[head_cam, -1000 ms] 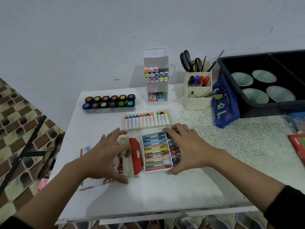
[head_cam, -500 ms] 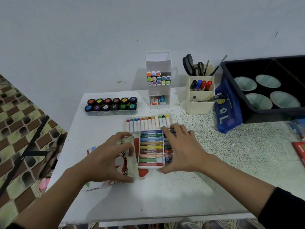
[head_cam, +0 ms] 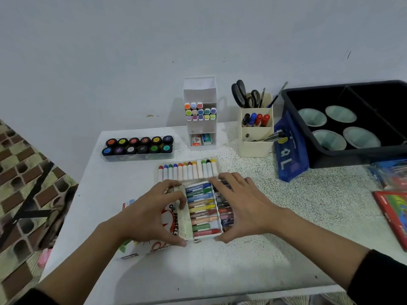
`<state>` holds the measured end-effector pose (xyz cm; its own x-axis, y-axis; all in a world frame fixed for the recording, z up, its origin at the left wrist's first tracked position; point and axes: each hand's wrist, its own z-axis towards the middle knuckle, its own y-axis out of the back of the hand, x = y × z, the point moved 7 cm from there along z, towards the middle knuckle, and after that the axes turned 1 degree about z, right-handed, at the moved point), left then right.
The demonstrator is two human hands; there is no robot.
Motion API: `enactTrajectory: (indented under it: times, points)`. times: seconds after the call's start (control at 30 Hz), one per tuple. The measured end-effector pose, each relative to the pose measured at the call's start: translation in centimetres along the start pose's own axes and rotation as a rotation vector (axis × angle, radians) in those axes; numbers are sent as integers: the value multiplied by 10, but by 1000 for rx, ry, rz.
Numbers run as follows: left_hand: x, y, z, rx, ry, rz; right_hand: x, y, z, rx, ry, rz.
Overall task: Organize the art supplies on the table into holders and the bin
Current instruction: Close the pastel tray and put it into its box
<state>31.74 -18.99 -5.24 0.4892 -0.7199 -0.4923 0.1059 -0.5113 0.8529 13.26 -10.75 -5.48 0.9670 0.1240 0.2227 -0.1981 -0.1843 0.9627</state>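
Observation:
A white tray of oil pastels point(head_cam: 201, 211) lies at the table's middle, its left end at the mouth of a red-and-white oil pastel box point(head_cam: 174, 219). My left hand point(head_cam: 149, 214) grips the box at its open end, thumb on the near side and fingers over the flap. My right hand point(head_cam: 244, 208) spans the tray's right half, thumb at the near edge and fingers across the far edge. Behind them lies a row of white crayons point(head_cam: 189, 171) with coloured tips.
A case of paint pots point(head_cam: 138, 146) sits back left. Further right are a white tiered marker holder point(head_cam: 200, 115), a cream holder point(head_cam: 255, 146) with scissors and pens, a blue pouch point(head_cam: 290, 155) and a black bin point(head_cam: 343, 154) holding palettes. A red box point(head_cam: 394, 214) lies far right.
The pastel tray has slid left toward the box, closing the gap where the red flap showed. Both hands came closer together.

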Motion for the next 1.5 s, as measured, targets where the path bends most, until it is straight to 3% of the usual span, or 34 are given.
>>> enactTrajectory:
  times: [0.27,0.5,0.77,0.9,0.97,1.17,1.5]
  points:
    - [-6,-5,11,15,-14,9,-11,-5,2,46,-38,2]
    - [-14,-22,21,77,-71,-5,-10,-12,5,101,49,-91]
    - [-14,-23,26,-51,-86,-11,-11,-10,-2,64,-54,-71]
    - [-27,-24,35,-69,-138,-27,4,-12,3,42,30,-26]
    - [-28,-25,38,-67,-138,-10,-1,-11,-1,64,46,51]
    - [-24,-30,38,-60,-114,19,-46,-2,-23,24,-134,315]
    - [-40,-32,51,-130,-118,-12,-27,-20,-16,-185,-163,834]
